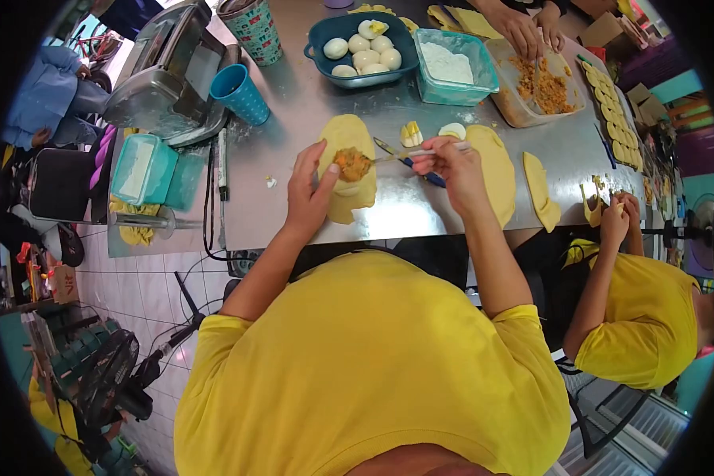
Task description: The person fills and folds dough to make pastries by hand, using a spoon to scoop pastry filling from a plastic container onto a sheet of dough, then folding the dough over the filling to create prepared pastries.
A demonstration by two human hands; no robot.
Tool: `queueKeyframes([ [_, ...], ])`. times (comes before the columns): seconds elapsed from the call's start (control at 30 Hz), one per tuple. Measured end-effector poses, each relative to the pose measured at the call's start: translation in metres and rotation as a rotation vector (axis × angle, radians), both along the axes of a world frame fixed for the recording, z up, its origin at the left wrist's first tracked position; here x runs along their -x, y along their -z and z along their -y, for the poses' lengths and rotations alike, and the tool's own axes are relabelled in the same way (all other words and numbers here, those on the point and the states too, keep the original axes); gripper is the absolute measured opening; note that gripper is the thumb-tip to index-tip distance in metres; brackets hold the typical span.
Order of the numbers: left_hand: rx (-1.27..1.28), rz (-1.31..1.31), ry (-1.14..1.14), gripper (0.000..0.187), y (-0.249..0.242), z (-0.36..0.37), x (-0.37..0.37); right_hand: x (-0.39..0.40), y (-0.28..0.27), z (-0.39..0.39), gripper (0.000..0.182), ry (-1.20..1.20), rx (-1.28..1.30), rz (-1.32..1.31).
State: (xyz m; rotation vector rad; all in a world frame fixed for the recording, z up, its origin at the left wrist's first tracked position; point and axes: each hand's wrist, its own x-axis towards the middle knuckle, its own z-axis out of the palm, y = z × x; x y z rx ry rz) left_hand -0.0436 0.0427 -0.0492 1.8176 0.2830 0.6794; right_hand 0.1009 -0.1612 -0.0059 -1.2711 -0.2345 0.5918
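Note:
A long flat piece of yellow dough (345,131) lies on the metal table in front of me, with a mound of orange-brown filling (352,165) on it. My left hand (311,186) rests at the dough's left edge, fingers apart, its thumb against the filling. In my right hand (456,170) is a spoon (404,154), its tip reaching the right side of the mound. Beneath the spoon lies a blue-handled tool (427,172), partly hidden. Egg wedges (411,135) and an egg piece (452,131) sit just beyond. Another dough sheet (493,174) lies right of my right hand.
A blue bowl of eggs (362,79), a tub of white powder (457,94) and a filling container (520,115) stand farther back. Another person's hands (523,28) reach over that container. At right, a co-worker's hands (620,214) handle dough. A metal machine (166,87) stands left.

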Motion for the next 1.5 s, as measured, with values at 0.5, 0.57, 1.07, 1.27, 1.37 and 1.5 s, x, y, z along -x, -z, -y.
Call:
queueKeyframes([
  [0.5, -0.443, 0.022, 0.084, 0.020, 0.012, 0.014, -0.003, 0.031, -0.014, -0.011, 0.021, 0.003, 0.106, 0.135],
  [0.57, -0.462, 0.033, 0.085, 0.018, 0.009, 0.016, -0.001, 0.033, -0.016, -0.010, 0.021, -0.014, 0.109, 0.166],
  [1.07, -0.536, -0.007, 0.106, 0.021, 0.011, 0.017, -0.001, 0.028, -0.047, 0.035, 0.015, 0.301, 0.157, 0.752],
  [1.27, -0.301, -0.018, 0.086, 0.029, 0.008, 0.008, 0.001, -0.074, -0.040, 0.102, 0.024, 0.894, 0.008, 0.614],
  [1.37, -0.258, 0.005, 0.042, 0.027, 0.015, 0.002, 0.007, -0.118, -0.012, 0.114, 0.025, 0.866, 0.122, 0.563],
  [1.5, -0.364, -0.040, 0.082, 0.022, 0.018, 0.001, 0.015, -0.143, 0.012, 0.112, 0.027, 0.790, 0.270, 0.478],
])
